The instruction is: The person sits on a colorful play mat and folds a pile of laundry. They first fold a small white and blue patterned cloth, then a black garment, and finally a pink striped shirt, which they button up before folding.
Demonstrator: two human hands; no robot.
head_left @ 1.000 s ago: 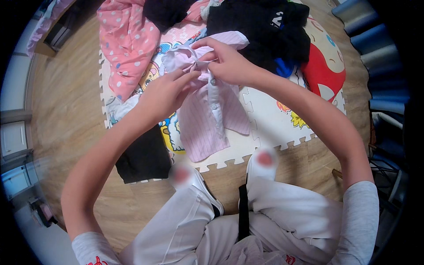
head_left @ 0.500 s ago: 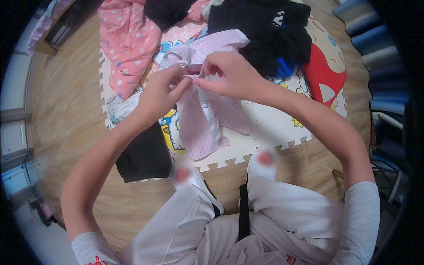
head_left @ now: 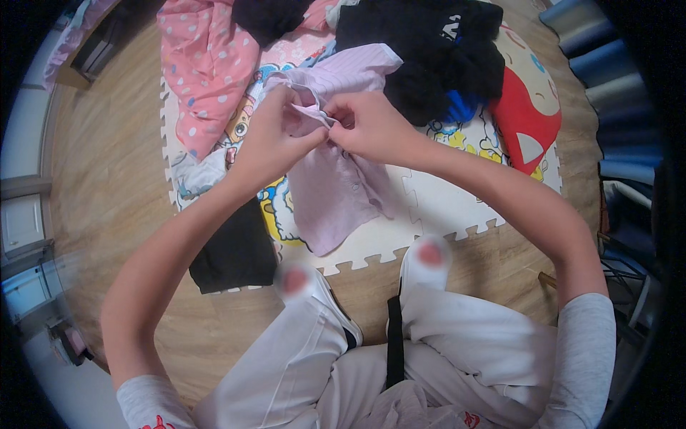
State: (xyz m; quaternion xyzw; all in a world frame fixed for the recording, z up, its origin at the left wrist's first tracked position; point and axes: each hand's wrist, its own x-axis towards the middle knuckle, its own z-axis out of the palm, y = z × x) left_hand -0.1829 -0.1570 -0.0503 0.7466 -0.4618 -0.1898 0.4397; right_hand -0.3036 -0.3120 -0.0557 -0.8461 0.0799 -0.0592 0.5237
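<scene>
A pink striped button-up shirt (head_left: 336,193) hangs from my fingers over the foam mat, its lower part draped toward me. My left hand (head_left: 275,132) grips the shirt's collar and front edge, thumb pointing right. Close beside it, my right hand (head_left: 361,125) pinches the edge of the same opening between thumb and fingers. Both sets of fingertips nearly meet at the collar. Whether a button sits between them is too small to tell.
A patterned foam mat (head_left: 443,207) lies on the wooden floor (head_left: 114,164). Around the shirt are a pink polka-dot cloth (head_left: 214,71), black clothing (head_left: 421,64), a folded black garment (head_left: 232,250) and a red cartoon cushion (head_left: 522,121). Blue curtains (head_left: 607,93) hang at right.
My left hand has shifted slightly and covers more of the collar, while my right hand has come down and closed tighter. The shirt's lower front has swung and folded inward.
</scene>
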